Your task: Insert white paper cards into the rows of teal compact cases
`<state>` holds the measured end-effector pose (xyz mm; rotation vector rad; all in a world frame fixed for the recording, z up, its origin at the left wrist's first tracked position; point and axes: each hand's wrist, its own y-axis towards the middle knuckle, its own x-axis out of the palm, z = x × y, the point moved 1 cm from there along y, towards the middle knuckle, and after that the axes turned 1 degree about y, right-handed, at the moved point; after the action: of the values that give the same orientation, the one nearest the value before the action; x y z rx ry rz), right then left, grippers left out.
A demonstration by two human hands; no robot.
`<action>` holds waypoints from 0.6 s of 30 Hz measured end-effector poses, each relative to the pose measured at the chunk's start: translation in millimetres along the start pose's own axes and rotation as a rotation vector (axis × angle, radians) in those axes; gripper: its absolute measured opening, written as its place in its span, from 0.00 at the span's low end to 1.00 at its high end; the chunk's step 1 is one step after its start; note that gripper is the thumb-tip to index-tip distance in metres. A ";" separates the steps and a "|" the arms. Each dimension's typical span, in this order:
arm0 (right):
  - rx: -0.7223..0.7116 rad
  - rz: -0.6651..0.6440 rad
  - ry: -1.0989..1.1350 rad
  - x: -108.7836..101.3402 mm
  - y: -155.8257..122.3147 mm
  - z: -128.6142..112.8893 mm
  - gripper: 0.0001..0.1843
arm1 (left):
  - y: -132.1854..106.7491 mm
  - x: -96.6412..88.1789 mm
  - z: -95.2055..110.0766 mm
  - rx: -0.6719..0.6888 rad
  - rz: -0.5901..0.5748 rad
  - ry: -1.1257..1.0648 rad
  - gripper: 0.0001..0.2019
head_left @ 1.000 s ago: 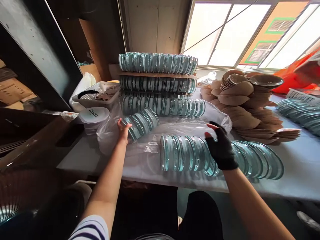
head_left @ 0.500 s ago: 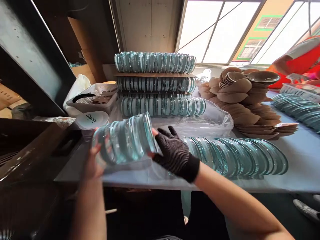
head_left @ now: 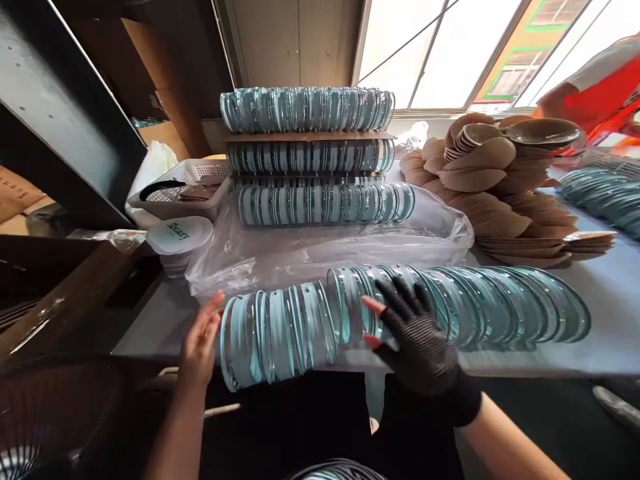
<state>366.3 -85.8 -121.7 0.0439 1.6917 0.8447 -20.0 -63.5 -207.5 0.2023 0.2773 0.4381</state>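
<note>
Lower left of frame: left hand (head_left: 200, 337), bare, fingers open and flat against the end of a short row of glass discs (head_left: 275, 333) that stands on edge at the worktop's (head_left: 613, 320) near rim, likely bracing the discs against toppling. Lower centre: right hand (head_left: 417, 330), black mesh glove, fingers spread and gripping nothing, laid over the long row of discs (head_left: 500, 303), apparently steadying it where the rows meet. Behind: clear plastic bag (head_left: 310, 250).

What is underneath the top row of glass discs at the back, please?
A cardboard sheet lies under the top row, with more rows of discs below it. The clear plastic bag hides what the lowest row rests on.
</note>
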 end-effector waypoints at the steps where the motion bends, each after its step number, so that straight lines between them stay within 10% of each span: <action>1: 0.034 0.035 -0.002 -7.4 2.9 15.3 0.29 | 19.1 -2.7 8.1 0.030 -0.006 0.017 0.28; 4: 0.090 0.032 0.005 -13.9 18.8 44.7 0.31 | 79.4 11.5 41.9 0.187 -0.159 0.162 0.23; 9: -0.061 -0.197 -0.022 12.5 40.6 20.2 0.35 | 133.9 106.5 76.5 0.130 -0.722 0.399 0.25; 14: -0.049 -0.200 -0.085 23.9 37.8 0.4 0.35 | 165.3 162.6 90.8 -0.049 -0.545 0.336 0.05; 18: -0.070 -0.193 -0.050 24.7 36.7 -2.9 0.35 | 209.2 166.4 132.5 -0.007 -0.325 0.149 0.17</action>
<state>341.5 -49.0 -122.1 -0.1429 1.5904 0.7511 83.9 178.2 -66.6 0.1144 0.4465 0.1321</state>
